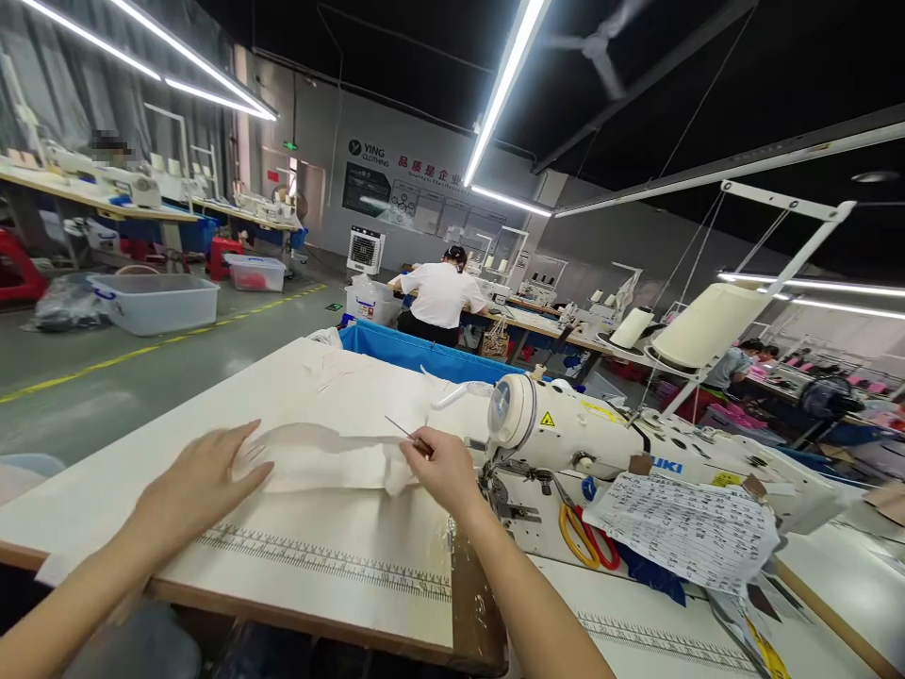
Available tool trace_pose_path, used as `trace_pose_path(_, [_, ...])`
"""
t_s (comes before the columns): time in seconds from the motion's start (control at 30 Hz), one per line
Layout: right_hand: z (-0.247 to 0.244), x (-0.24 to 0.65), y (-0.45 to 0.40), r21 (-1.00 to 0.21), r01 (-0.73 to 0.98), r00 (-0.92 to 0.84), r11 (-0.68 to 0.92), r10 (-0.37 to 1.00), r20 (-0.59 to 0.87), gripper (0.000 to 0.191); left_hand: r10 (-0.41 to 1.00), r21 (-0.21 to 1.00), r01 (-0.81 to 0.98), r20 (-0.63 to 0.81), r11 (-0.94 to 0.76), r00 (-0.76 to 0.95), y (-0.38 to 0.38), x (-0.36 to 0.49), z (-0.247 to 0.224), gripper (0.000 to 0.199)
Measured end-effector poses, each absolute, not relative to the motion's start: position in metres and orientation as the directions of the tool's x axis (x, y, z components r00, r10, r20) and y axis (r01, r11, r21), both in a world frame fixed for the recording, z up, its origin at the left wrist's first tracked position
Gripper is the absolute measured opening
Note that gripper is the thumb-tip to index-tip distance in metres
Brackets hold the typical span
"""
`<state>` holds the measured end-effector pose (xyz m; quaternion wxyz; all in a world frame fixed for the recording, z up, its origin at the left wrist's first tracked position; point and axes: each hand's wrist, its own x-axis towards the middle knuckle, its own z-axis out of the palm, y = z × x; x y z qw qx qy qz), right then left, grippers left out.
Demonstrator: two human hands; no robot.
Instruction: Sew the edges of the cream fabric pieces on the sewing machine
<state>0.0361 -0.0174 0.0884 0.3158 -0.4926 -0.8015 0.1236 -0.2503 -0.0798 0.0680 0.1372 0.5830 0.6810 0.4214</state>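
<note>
A strip of pale, thin fabric [325, 464] lies across the white table, with a sheer upper edge. My left hand [205, 471] rests at its left end, thumb and fingers apart. At the other end, my right hand [445, 471] is closed around a thin, pointed awl-like tool [402, 428] whose tip points up and left. The fabric's bunched right end touches that hand; whether its fingers also grip the cloth is hidden. Just right of it stands a white sewing machine [566, 424].
Yellow-and-red-handled scissors [581, 538] lie by the machine, beside a handwritten paper [682, 528]. A printed ruler [325, 561] runs along the table's front. Behind the table is a blue fabric bin [424, 354]. A person in white [442, 297] sits farther back. Thread cones [711, 325] stand right.
</note>
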Motion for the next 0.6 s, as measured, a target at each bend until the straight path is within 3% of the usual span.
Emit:
trace_pose_path(0.03, [0.094, 0.034, -0.028, -0.496, 0.723, -0.295, 0.481, 0.864, 0.407, 0.019, 0.89, 0.615, 0.787, 0.384, -0.047, -0.247, -0.077, -0.242, 0.068, 0.047])
trace_pose_path(0.1, [0.101, 0.027, -0.048, -0.475, 0.734, -0.285, 0.485, 0.855, 0.433, 0.018, 0.875, 0.509, 0.84, 0.475, -0.19, -0.09, -0.076, -0.219, 0.069, 0.052])
trace_pose_path(0.2, [0.106, 0.018, -0.069, -0.477, 0.729, -0.286, 0.491, 0.852, 0.44, 0.015, 0.885, 0.616, 0.66, 0.433, -0.429, 0.171, -0.079, -0.181, 0.073, 0.055])
trace_pose_path(0.3, [0.107, 0.018, -0.085, -0.512, 0.699, -0.297, 0.499, 0.854, 0.427, 0.014, 0.896, 0.759, 0.499, 0.255, -0.418, 0.363, -0.081, -0.159, 0.078, 0.046])
trace_pose_path(0.37, [0.107, 0.026, -0.097, -0.535, 0.669, -0.326, 0.516, 0.85, 0.413, 0.012, 0.861, 0.741, 0.475, 0.277, -0.474, 0.427, -0.08, -0.161, 0.079, 0.041])
trace_pose_path(0.47, [0.107, 0.046, -0.122, -0.606, 0.599, -0.378, 0.523, 0.852, 0.362, 0.013, 0.827, 0.662, 0.497, 0.417, -0.561, 0.376, -0.072, -0.189, 0.076, 0.031])
trace_pose_path(0.6, [0.106, 0.087, -0.164, -0.738, 0.56, -0.385, 0.377, 0.907, 0.17, 0.009, 0.9, 0.757, 0.504, 0.423, -0.416, 0.108, -0.037, -0.247, 0.074, 0.028])
